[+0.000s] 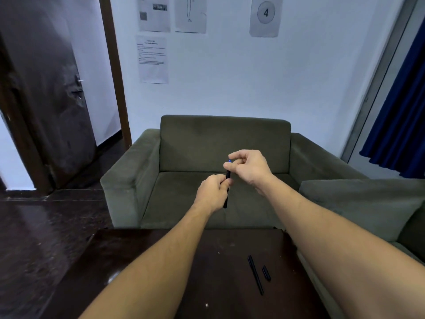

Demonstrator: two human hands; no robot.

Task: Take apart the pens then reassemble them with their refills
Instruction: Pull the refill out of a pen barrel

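I hold a slim black pen [226,199] upright in front of me, above the far edge of the table. My left hand [212,192] grips its barrel around the middle. My right hand [249,168] pinches the pen's top end, where a small blue tip [229,160] shows between thumb and forefinger. On the dark table [161,261] below my right forearm lie a second long black pen [255,274] and, just right of it, a short black cap [266,273].
A green armchair [197,143] stands right behind the table. A second green sofa [368,203] runs along the right. A dark door [46,100] stands open at the left, papers hang on the white wall, and a blue curtain [400,111] hangs at the right.
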